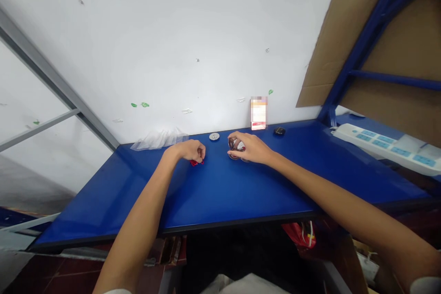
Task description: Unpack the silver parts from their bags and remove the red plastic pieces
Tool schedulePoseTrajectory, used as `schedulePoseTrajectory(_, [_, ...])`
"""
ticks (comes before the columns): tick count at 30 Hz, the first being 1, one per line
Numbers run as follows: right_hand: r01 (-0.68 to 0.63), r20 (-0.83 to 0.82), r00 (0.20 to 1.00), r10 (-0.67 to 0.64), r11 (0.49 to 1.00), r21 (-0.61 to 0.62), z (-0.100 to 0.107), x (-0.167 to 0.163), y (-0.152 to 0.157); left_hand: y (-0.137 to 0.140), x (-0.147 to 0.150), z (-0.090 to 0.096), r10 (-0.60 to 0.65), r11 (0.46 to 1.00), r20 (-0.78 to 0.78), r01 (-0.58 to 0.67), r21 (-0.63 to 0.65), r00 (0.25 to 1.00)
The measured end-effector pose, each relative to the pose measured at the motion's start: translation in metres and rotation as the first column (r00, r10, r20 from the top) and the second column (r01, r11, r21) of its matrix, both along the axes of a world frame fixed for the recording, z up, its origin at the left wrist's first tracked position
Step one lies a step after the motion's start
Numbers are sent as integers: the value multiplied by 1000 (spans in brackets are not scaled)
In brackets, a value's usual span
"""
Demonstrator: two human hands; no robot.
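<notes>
Two-handed: with thumb and fingers of right hand (254,147), grasps round brown-and-clear object (235,145) over glossy blue tabletop (220,197); bends fingers of left hand (188,149) toward thin red cord (195,163), cannot tell whether gripped. Behind, between hands: flat silver-grey disc (214,136).

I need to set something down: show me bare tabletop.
The blue table is bare at front, between left forearm and right forearm; at left, in front of the clear bags; and between right forearm and power strip. Crowded: the back, with left hand, right hand, silver disc and black round object.
</notes>
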State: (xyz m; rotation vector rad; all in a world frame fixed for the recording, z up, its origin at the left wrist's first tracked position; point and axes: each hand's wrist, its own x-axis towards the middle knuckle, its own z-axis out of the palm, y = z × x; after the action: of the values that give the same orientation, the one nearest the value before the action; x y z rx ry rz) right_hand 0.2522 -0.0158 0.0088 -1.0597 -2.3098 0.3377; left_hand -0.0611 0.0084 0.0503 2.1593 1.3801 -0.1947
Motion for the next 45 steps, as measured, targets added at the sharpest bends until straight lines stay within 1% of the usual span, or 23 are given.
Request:
schedulePoseTrajectory(4, [-9, -8, 1000, 9, 1000, 10, 1, 0, 0, 0, 2, -1, -33, 999, 16, 33, -9, 999])
schedulePoseTrajectory(7, [-11, -9, 1000, 11, 1000, 12, 0, 0, 0, 2, -3, 4, -90, 996, 100, 89, 15, 991])
schedulePoseTrajectory(9, [-7, -9, 1000, 7, 1000, 9, 0, 0, 0, 4, -11, 9, -99, 994, 162, 92, 53, 982])
schedulePoseTrajectory(11, [-8, -14, 1000, 8, 1000, 8, 0, 0, 0, 4, -21, 16, -74, 996, 190, 63, 65, 979])
schedulePoseTrajectory(14, [-14, -20, 1000, 14, 1000, 9, 0, 0, 0, 3, -33, 21, -23, 1000, 176, 24, -5, 984])
schedulePoseTrajectory(18, [-15, -13, 1000, 15, 1000, 5, 1, 0, -1, 3, -37, 17, 38, 994, 134, -24, -104, 990])
schedulePoseTrajectory(21, [-12, -5, 1000, 12, 1000, -4, 2, 1, -1, 6, -38, 12, 66, 991, 124, -51, -122, 990])
schedulePoseTrajectory(23, [-7, 3, 1000, 7, 1000, -5, 1, 1, -1, 8, -38, 11, 71, 996, 135, -63, -68, 988])
schedulePoseTrajectory(25, [-16, -17, 1000, 16, 1000, -16, -1, 0, 0, 9, -37, 13, 59, 996, 152, -68, 53, 987])
schedulePoseTrajectory(27, [-60, -113, 992, 53, 997, -54, -4, -3, 0, 8, -29, 13, 34, 980, 203, -72, 183, 979])
schedulePoseTrajectory(29, [-144, -289, 952, 102, 981, -130, -6, -8, -1, 5, -14, 11, -6, 964, 313, -78, 256, 950])
schedulePoseTrajectory(30, [-192, -377, 919, 112, 964, -182, -7, -11, -1, 2, -3, 8, -30, 961, 381, -79, 265, 924])
schedulePoseTrajectory(32, [-266, -498, 862, 90, 918, -295, -7, -16, -2, -3, 21, 0, -77, 957, 514, -81, 278, 855])
schedulePoseTrajectory(33, [-281, -525, 848, 65, 896, -344, -6, -18, -2, -5, 32, -5, -85, 959, 572, -89, 269, 816])
schedulePoseTrajectory(34, [-278, -533, 845, 36, 881, -382, -6, -19, -2, -7, 43, -9, -79, 966, 625, -96, 241, 776])
schedulePoseTrajectory(36, [-240, -526, 850, -15, 879, -412, -5, -19, -2, -10, 57, -16, -70, 982, 692, -73, 176, 718])
schedulePoseTrajectory(38, [-192, -526, 849, -50, 898, -395, -5, -18, -1, -11, 63, -19, -38, 992, 727, -63, 112, 685])
schedulePoseTrajectory(41, [-142, -535, 840, -84, 920, -367, -8, -15, 3, -11, 62, -20, 25, 999, 763, -47, 7, 645])
schedulePoseTrajectory(43, [-159, -542, 836, -90, 905, -396, -11, -15, 7, -10, 62, -23, 52, 998, 780, -54, -23, 624])
schedulePoseTrajectory(45, [-207, -544, 835, -80, 871, -445, -13, -14, 10, -8, 64, -27, 71, 994, 780, -107, -5, 622])
